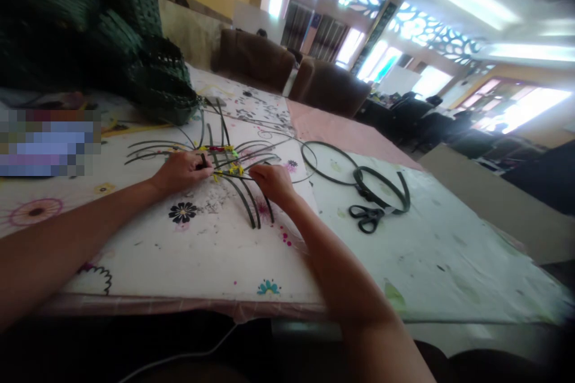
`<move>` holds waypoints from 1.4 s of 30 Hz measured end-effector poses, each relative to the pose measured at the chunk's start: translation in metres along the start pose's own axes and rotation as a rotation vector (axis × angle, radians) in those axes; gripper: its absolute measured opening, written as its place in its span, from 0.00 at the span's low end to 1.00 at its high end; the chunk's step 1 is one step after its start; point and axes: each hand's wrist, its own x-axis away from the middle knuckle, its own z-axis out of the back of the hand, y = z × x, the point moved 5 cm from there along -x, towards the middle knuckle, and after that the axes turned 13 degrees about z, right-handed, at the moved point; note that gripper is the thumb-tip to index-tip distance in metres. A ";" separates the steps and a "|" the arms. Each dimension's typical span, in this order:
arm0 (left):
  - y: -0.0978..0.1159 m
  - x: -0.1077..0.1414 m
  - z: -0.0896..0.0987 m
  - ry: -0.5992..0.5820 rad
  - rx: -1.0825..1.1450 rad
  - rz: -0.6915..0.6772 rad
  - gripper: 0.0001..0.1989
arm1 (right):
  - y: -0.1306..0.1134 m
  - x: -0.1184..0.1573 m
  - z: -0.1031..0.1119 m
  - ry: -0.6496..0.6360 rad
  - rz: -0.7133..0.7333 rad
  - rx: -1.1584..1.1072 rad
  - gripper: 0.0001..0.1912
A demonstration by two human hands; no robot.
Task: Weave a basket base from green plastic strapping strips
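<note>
Dark strips (223, 124), yellow ties (235, 170); floral tablecloth (202, 263)

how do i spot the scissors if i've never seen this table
Find the pale green tablecloth, right of the right hand. The scissors lie there, at the near edge of a coiled dark strip; their two small handle loops set them apart.

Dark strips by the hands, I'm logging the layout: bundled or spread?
Spread: the dark strips fan out in several directions over the tablecloth, ends apart.

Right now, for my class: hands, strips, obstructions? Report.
Left hand and right hand at crossed dark strips. Strips splayed on tablecloth. Scissors off to the right, not in the way.
</note>
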 end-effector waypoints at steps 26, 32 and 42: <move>0.031 0.017 -0.019 -0.155 0.034 -0.213 0.15 | -0.043 0.004 -0.007 -0.243 0.461 -0.025 0.14; 0.024 0.012 -0.021 -0.212 -0.043 -0.276 0.16 | -0.041 0.003 -0.008 -0.240 0.362 -0.171 0.11; 0.021 0.011 -0.025 -0.251 -0.063 -0.302 0.14 | -0.052 0.007 0.003 -0.373 0.297 -0.329 0.12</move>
